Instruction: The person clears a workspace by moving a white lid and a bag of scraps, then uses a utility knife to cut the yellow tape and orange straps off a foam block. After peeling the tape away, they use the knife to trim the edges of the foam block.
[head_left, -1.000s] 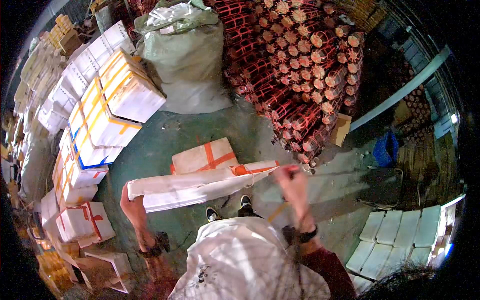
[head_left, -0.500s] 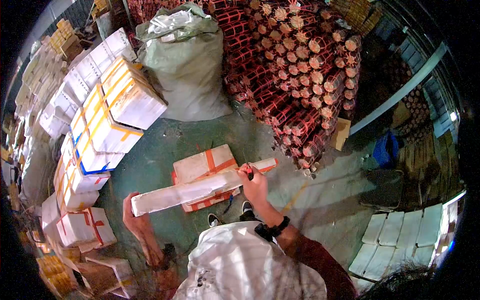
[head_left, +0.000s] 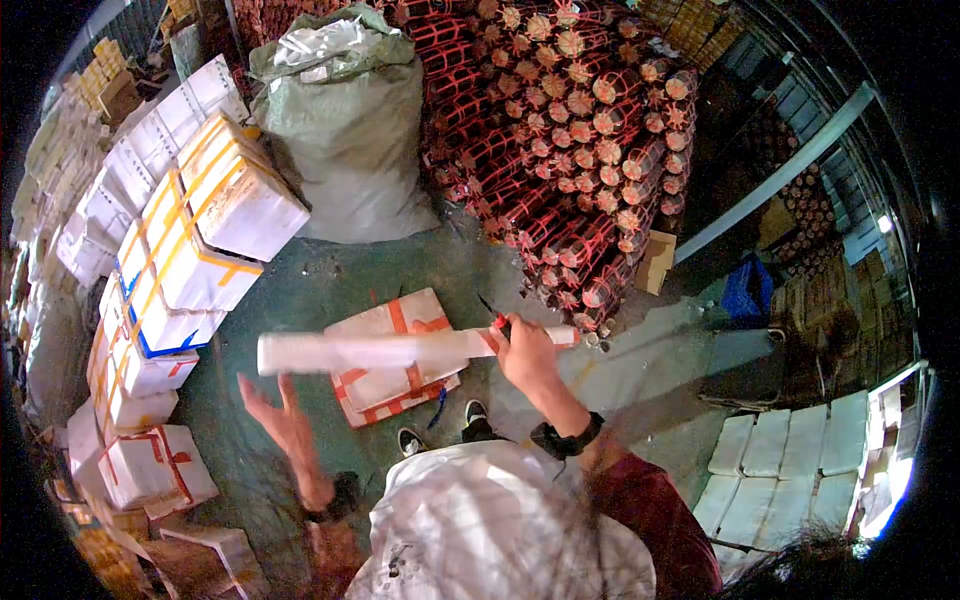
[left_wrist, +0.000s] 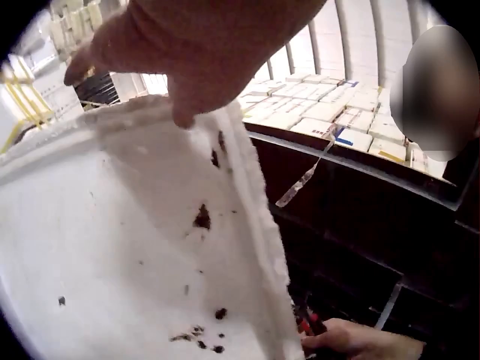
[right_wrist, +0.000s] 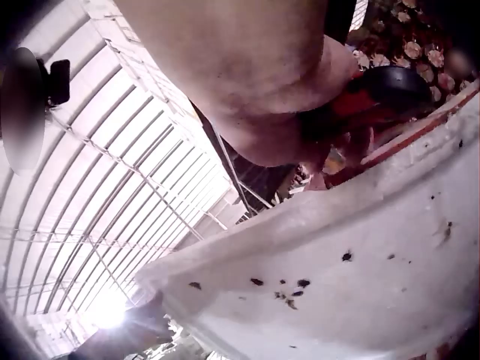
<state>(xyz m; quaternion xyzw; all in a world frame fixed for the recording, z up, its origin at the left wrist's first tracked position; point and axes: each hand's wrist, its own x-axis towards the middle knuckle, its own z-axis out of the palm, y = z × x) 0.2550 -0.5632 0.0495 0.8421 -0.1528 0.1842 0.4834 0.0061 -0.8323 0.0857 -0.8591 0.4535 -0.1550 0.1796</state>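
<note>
A white foam lid point(head_left: 390, 352) with dark specks on its face point(left_wrist: 150, 225) and red tape at its right end is held level in front of the body. My right hand point(head_left: 528, 355) grips it near that end, together with a knife point(head_left: 498, 318) that has a red and black handle and a thin dark blade pointing away. My left hand point(head_left: 288, 432), fingers spread, is just below the lid's left end; in the left wrist view its thumb overlaps the rim. On the floor beneath lies a white foam box point(head_left: 360, 385) with red tape, partly hidden by the lid.
Taped foam boxes point(head_left: 205, 260) are stacked at the left. A large full sack point(head_left: 345, 160) stands ahead, beside a pile of red-netted bundles point(head_left: 590, 150). White blocks point(head_left: 790, 440) are lined up at the right, and a blue bag point(head_left: 748, 290) lies beyond them.
My right hand has moved inward from the lid's right end to grip it there. My left hand has come off the left end with fingers spread, and the lid has swung to nearly level.
</note>
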